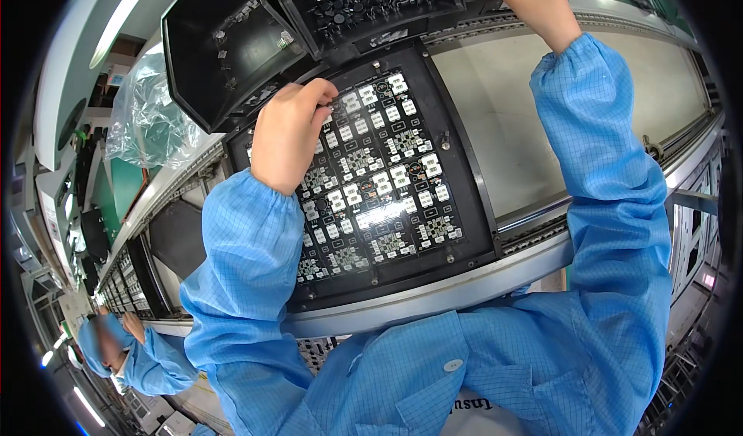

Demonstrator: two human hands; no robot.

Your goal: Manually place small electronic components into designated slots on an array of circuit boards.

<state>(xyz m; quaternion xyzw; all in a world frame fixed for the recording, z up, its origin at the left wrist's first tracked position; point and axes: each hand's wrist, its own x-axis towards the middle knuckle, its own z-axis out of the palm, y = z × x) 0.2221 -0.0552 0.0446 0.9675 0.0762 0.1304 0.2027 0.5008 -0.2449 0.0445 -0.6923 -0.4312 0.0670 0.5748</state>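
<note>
The work coat (402, 374) in front of me is woven cloth, matt blue with a fine grid, rumpling softly along both sleeves (244, 235); its button (453, 365) looks like smooth, pale plastic. The circuit-board panel (383, 156) is slick enough to throw back a white glare, and its white blocks look like smooth plastic. Around it, the black carrier frame (470, 204) is flatter in sheen, set with shiny metal studs. Both bins, the left bin (193, 57) and the neighbouring bin (429, 20), seem to be smooth black plastic; the round parts (348, 1) glint darkly. The front rail (480, 280) is satin, silvery metal, the pale plate (499, 111) dull and smooth. A clear plastic bag (147, 115) gleams, all creases.
</note>
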